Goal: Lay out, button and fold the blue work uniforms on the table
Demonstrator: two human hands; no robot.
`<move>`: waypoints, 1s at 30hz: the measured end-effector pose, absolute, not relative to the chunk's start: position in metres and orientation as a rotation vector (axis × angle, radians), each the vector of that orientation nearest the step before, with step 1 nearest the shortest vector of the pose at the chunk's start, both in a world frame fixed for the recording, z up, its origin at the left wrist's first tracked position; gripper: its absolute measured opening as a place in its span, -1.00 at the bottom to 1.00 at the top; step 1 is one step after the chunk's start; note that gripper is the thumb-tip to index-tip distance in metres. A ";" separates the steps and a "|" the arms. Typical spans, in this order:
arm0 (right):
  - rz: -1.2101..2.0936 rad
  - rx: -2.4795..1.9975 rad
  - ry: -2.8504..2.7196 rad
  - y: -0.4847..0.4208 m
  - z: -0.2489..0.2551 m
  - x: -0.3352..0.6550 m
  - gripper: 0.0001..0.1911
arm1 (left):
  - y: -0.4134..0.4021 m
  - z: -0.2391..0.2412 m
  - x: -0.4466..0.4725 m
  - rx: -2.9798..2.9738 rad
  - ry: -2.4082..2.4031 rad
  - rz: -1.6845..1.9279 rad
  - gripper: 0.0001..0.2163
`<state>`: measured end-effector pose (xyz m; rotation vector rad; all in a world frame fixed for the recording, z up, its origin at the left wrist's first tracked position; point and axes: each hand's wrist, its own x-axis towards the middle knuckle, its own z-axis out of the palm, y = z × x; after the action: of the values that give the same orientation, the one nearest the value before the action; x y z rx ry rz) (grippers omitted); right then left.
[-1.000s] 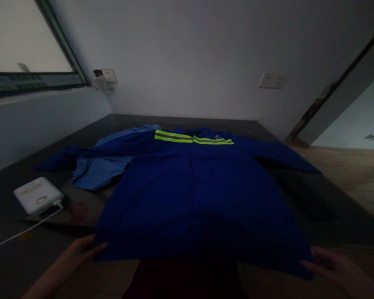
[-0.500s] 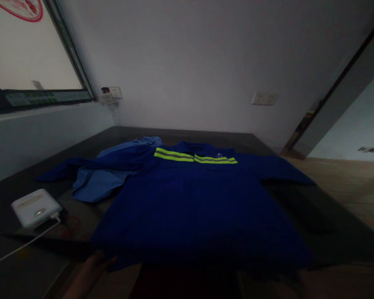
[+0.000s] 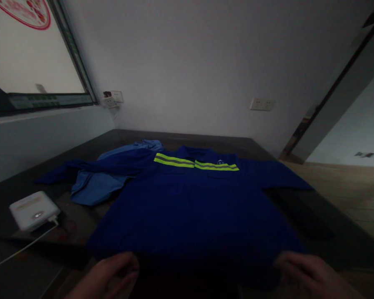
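Observation:
A dark blue work jacket (image 3: 190, 207) lies spread front up on the dark table, collar away from me and both sleeves out to the sides. Yellow-green reflective strips cross its chest. At the lower left of the hem, my left hand (image 3: 112, 270) is closed with curled fingers, gripping the cloth edge. My right hand (image 3: 308, 270), somewhat blurred, is closed at the lower right hem. Deep shadow hides much of the hem between them. A lighter blue garment (image 3: 96, 187) lies crumpled partly under the jacket's sleeve on the left.
A white box-shaped device (image 3: 34, 209) with a white cable (image 3: 28, 249) sits at the table's left. A dark flat item (image 3: 308, 220) lies right of the jacket. The table (image 3: 227, 142) meets the wall behind, which has sockets (image 3: 262, 104). A window (image 3: 34, 54) is on the left.
Both hands have come up into clearer view at the near hem; my left hand has moved right and curled. The view has tilted up slightly. The jacket's upper part stays in place.

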<state>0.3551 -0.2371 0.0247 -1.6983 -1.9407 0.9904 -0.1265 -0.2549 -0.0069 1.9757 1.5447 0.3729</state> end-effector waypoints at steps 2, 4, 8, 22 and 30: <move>0.778 -1.634 -1.935 -0.207 0.039 0.336 -0.58 | -0.227 0.009 -0.108 2.104 1.577 0.531 -0.72; 0.498 -1.580 -1.970 -0.174 0.038 0.313 -0.61 | -0.194 0.011 -0.100 2.256 1.675 0.658 -0.70; 0.300 -1.495 -2.254 -0.118 0.008 0.276 -0.47 | -0.141 -0.014 -0.103 2.456 1.838 0.553 -0.60; 0.318 -1.592 -2.545 -0.134 -0.028 0.255 -0.36 | -0.172 -0.038 -0.117 2.500 1.957 0.184 -0.51; 0.475 -1.462 -2.506 -0.119 0.010 0.258 -0.55 | -0.157 0.022 -0.112 2.459 1.881 0.288 -0.53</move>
<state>0.2576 -0.1192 0.0105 -1.4622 -2.5065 0.4751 -0.1119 -0.1572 0.0222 2.4592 1.8810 0.2884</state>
